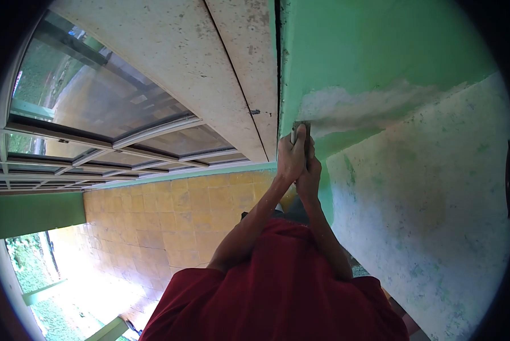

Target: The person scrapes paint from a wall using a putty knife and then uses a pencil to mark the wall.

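Note:
Both of my arms reach up to the green wall (374, 40), and my hands are close together near the wall's edge by the frame. My left hand (290, 156) is wrapped round the light handle of a scraper (302, 124). My right hand (310, 173) is closed on the same tool, just below and to the right. The tool's dark flat blade touches the wall at the lower edge of a pale, scraped patch (346, 102). Its exact shape is partly hidden by my fingers.
A white frame (209, 74) with glass panes (96, 85) stands at the left, close beside my hands. Yellow floor tiles (192, 216) lie below. A mottled pale wall area (425, 199) extends at the right, and bright greenery shows at the lower left.

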Available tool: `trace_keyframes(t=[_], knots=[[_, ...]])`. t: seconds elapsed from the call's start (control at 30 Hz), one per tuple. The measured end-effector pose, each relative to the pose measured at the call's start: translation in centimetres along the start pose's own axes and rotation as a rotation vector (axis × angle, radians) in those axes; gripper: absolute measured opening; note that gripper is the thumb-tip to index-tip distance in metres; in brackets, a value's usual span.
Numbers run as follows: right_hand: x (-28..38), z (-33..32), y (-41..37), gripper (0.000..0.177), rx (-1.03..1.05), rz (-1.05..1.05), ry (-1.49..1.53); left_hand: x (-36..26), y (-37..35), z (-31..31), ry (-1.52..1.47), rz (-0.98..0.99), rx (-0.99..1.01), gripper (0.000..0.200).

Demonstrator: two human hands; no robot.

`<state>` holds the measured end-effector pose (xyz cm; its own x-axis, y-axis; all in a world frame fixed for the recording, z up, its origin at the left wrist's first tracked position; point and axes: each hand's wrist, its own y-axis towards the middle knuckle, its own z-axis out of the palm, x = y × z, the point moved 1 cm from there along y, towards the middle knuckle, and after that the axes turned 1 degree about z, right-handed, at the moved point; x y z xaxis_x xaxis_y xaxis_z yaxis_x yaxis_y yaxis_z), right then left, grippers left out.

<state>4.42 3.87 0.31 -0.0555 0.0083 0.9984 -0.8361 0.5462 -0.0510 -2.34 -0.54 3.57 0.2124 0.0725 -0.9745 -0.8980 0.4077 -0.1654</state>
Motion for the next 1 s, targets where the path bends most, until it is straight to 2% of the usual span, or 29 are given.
trace_keyframes(t=[0.03, 0.1, 0.13, 0.2, 0.33, 0.43, 0.5, 0.6, 0.7, 0.73, 0.8, 0.9, 1.0], knots=[[-0.4, 0.4, 0.2, 0.049, -0.001, 0.001, 0.003, 0.2, 0.1, 0.0, 0.003, 0.0, 0.0, 0.051], [-1.0, 1.0, 0.7, 0.042, -0.177, -0.197, 0.022, 0.6, 0.4, -0.1, 0.055, 0.005, -0.028, 0.05], [0.8, 1.0, 1.4, 0.042, -0.175, -0.207, 0.026, -1.2, 0.8, 0.2, 0.056, 0.016, -0.029, 0.05], [3.5, 0.4, 1.1, 0.049, -0.008, 0.009, -0.026, -3.7, 0.3, 0.6, 0.015, 0.084, 0.001, 0.05], [-0.3, 0.2, -0.6, 0.047, -0.071, -0.026, -0.011, 0.1, -0.5, 0.3, -0.049, -0.019, -0.002, 0.05], [-1.1, 0.3, -0.2, 0.046, -0.069, -0.115, -0.09, 0.3, -0.2, 0.1, -0.018, -0.075, -0.046, 0.05], [-1.1, 0.1, -0.4, 0.04, -0.094, 0.058, 0.041, 0.4, -0.3, 0.3, -0.044, -0.088, -0.069, 0.05], [-2.5, -0.3, 0.5, 0.039, -0.042, 0.113, 0.054, 1.5, 0.4, 0.0, 0.048, -0.012, -0.021, 0.052], [-1.6, 0.0, 0.4, 0.037, -0.03, 0.173, 0.129, 2.4, 0.8, -0.1, -0.002, -0.023, -0.014, 0.053], [-0.9, 0.2, 0.7, 0.037, -0.028, 0.173, 0.127, 0.7, 0.6, 0.1, -0.004, -0.023, -0.016, 0.053], [0.5, 0.4, 1.1, 0.046, -0.013, -0.094, -0.026, -2.2, 0.1, 0.3, -0.004, 0.054, -0.027, 0.047], [1.5, 0.3, 1.3, 0.047, 0.053, -0.083, 0.022, -2.9, 0.1, 0.3, 0.044, 0.043, -0.019, 0.047], [0.6, 0.3, 1.1, 0.047, 0.04, -0.07, 0.059, -1.0, 0.4, 0.2, 0.095, 0.043, -0.016, 0.047]])
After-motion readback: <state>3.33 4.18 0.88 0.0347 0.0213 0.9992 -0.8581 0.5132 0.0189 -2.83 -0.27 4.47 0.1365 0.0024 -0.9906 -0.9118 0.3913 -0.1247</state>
